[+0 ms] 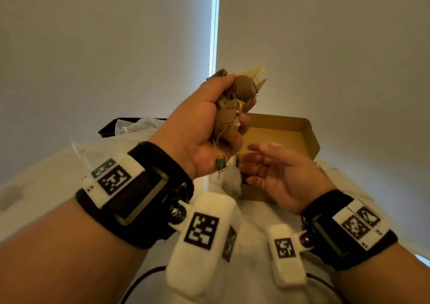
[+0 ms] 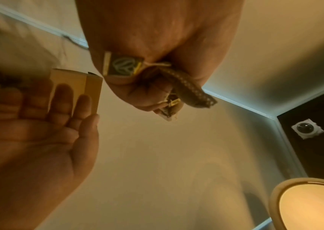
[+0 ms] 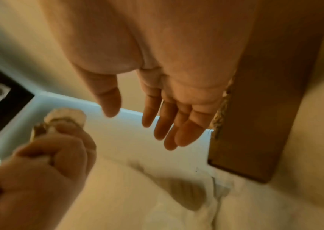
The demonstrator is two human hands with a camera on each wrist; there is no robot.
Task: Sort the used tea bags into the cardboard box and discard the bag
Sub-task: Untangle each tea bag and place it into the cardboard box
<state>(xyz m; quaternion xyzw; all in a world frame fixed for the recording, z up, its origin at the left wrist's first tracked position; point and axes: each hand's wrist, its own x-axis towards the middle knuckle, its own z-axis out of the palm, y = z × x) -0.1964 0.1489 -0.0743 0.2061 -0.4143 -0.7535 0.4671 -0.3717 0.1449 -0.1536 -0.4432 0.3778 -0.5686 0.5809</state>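
Left hand [image 1: 200,126] raised above the surface, fingers curled tight round a clump of used tea bags [image 1: 235,99], brown and crumpled, some pale paper poking out the top. A dark green paper tag [image 1: 220,163] on a string hangs from the clump, lying against the heel of the left palm; the left wrist view shows the same tag [image 2: 124,65] with a pale looped logo, and a brown bag edge [image 2: 188,88] sticking out of the fist [image 2: 157,38]. Right hand [image 1: 281,175] lower and to the right, palm turned up toward the left, fingers straight and loosely spread, holding nothing; right wrist view confirms the flat empty palm [image 3: 176,96]. Box [image 1: 288,131] open, cardboard, sits on the white cloth-covered surface [image 1: 46,178] just behind the right hand; its floor looks mostly bare from the head view, though near the front edge something is hidden by the fingers. Crumpled clear plastic bag [image 1: 137,126] lies behind the left wrist, left of the box. Clump is above the box's near-left corner, not touching it. Both wrists carry black bands with white marker blocks [image 1: 114,178]. Plain wall behind, bright vertical strip [image 1: 214,24] at the corner.
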